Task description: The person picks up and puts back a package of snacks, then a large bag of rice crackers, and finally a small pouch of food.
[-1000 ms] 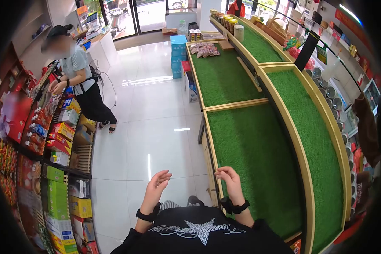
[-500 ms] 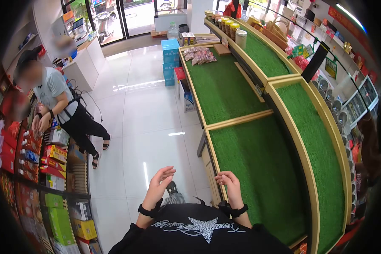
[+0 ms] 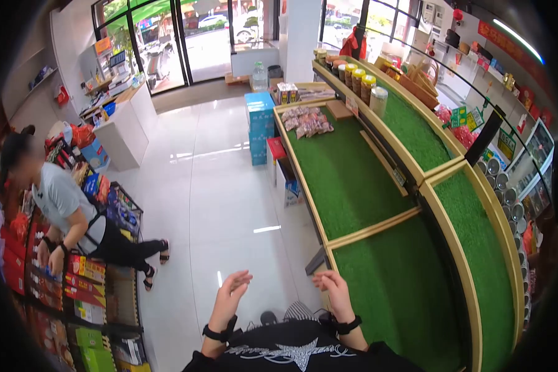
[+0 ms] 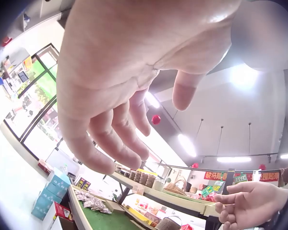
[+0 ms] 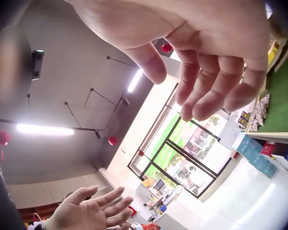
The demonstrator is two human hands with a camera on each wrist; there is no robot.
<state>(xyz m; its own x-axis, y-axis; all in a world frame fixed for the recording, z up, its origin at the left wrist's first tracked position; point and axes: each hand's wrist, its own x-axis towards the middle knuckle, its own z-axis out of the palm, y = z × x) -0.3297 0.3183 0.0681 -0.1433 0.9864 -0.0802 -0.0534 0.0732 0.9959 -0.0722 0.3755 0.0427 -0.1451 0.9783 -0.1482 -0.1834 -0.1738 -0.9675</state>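
Observation:
Both hands are held up in front of the body with nothing in them. In the head view my left hand is over the tiled floor, its fingers loosely bent. My right hand hovers by the near corner of the green-lined display shelf, fingers relaxed and slightly curled. The left wrist view shows the left palm close up with thumb and fingers apart. In the right wrist view the right palm appears the same way. Packaged goods in clear bags lie at the shelf's far end.
Jars with yellow lids line the upper tier. Blue boxes are stacked at the shelf's far left. Across the aisle another person bends over shelves of packaged goods. A counter and glass doors stand beyond.
The view has tilted up and shifted along the aisle, showing more of the doors. A foot has stepped. The other person appears lower and further left, reaching into the goods. My hands stay raised.

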